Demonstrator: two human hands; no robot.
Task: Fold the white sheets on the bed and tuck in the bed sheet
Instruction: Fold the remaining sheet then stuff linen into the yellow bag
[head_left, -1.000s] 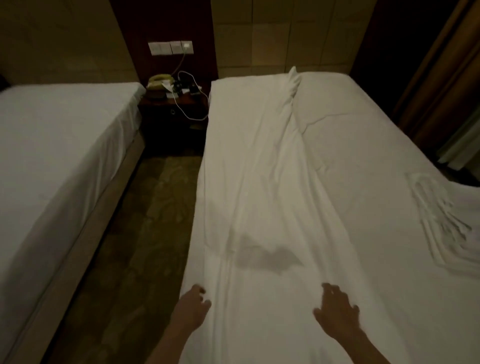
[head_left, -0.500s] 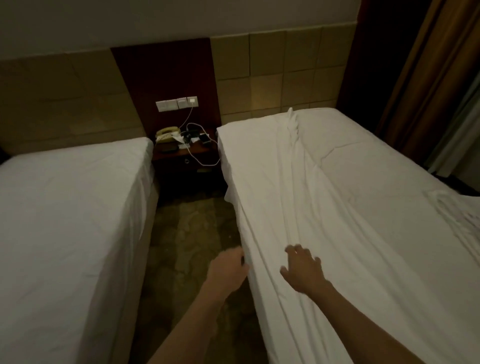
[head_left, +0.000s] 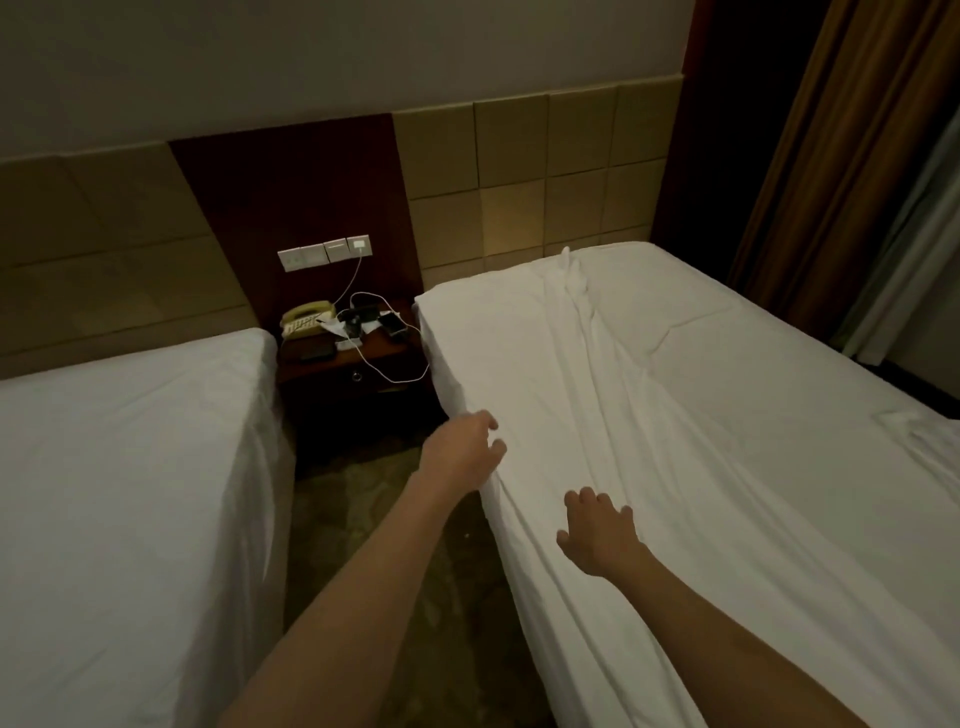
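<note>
Both arms reach out over the right-hand bed, where the white sheet lies rumpled along its length. The left hand is at the sheet's near edge, grip loosely curled, nothing clearly pinched. The right hand lies spread on the sheet, grip relaxed and wide. Beyond stands a nightstand with a telephone.

We see the bed on the right, a loose white sheet lying rumpled along its left edge, bunched in a ridge running toward the head corner. Our right hand rests on the sheet near that edge; our left hand touches it at the edge. A second bed stands left, nightstand between them holding a phone and cables.
</note>
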